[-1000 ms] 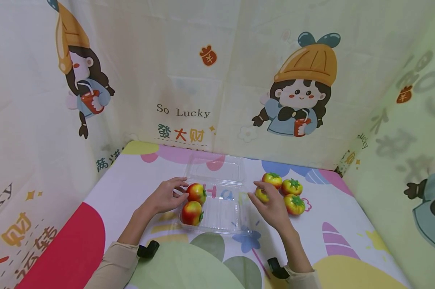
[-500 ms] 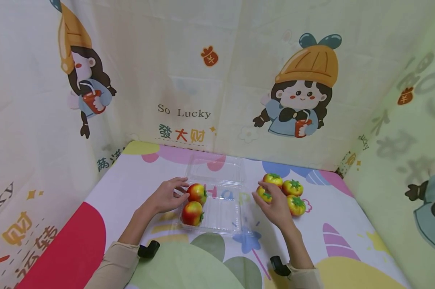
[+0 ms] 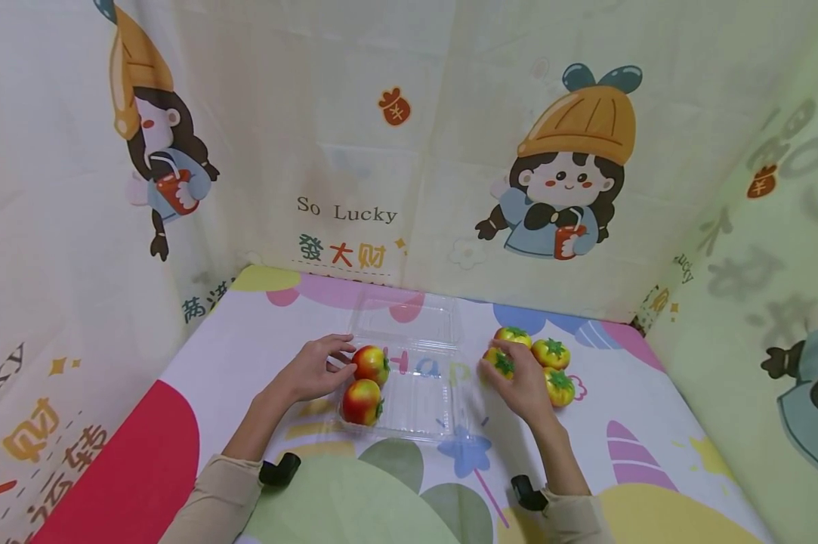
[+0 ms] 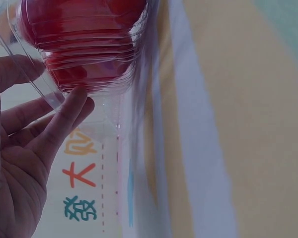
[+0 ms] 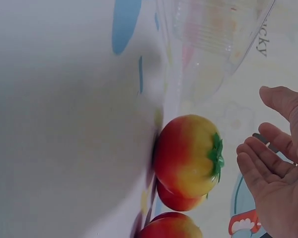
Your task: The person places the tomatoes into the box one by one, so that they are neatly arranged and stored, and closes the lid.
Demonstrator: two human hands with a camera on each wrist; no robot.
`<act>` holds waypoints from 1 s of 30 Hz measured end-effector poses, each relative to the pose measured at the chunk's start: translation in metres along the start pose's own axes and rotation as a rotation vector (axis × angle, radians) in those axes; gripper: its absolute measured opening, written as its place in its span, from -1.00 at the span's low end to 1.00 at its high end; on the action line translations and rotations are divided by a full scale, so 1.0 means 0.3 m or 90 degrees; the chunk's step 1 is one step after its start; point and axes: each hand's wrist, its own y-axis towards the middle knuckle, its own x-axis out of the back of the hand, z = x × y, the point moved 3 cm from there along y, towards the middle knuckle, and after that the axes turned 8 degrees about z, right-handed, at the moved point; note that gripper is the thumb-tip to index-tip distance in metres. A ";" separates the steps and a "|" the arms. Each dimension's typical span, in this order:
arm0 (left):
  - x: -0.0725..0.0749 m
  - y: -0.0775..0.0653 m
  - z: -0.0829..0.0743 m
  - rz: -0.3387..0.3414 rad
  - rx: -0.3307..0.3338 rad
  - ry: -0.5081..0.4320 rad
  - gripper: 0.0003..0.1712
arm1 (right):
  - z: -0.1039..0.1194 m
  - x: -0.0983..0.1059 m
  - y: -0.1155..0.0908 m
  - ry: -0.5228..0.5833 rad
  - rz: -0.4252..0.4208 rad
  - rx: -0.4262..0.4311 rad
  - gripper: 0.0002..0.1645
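A clear plastic box (image 3: 425,404) stands on the table, with two red-and-yellow tomatoes (image 3: 361,403) along its left side. My left hand (image 3: 316,369) holds its left rim: the left wrist view has the thumb over the rim and the fingers (image 4: 64,116) against the ribbed wall. On the right, my right hand (image 3: 523,381) hovers beside a tomato (image 3: 497,363) with a green calyx. In the right wrist view, the fingers are loosely bent and apart from that tomato (image 5: 188,156). Its hand partly covers the tomato in the head view.
Several tomatoes cluster right of the box, including one at the back (image 3: 513,336), one to the right (image 3: 551,353) and one in front (image 3: 561,387). The box's clear lid (image 3: 403,317) lies folded back behind it. Printed cloth walls (image 3: 436,189) surround the patterned table.
My right hand has shifted slightly to the right, and more of the nearest tomato shows beside its fingers. My left hand and the box have stayed where they were.
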 end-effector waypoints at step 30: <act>-0.001 -0.001 0.001 0.003 0.005 0.002 -0.56 | -0.083 -0.020 0.029 -0.095 0.044 -0.045 -0.31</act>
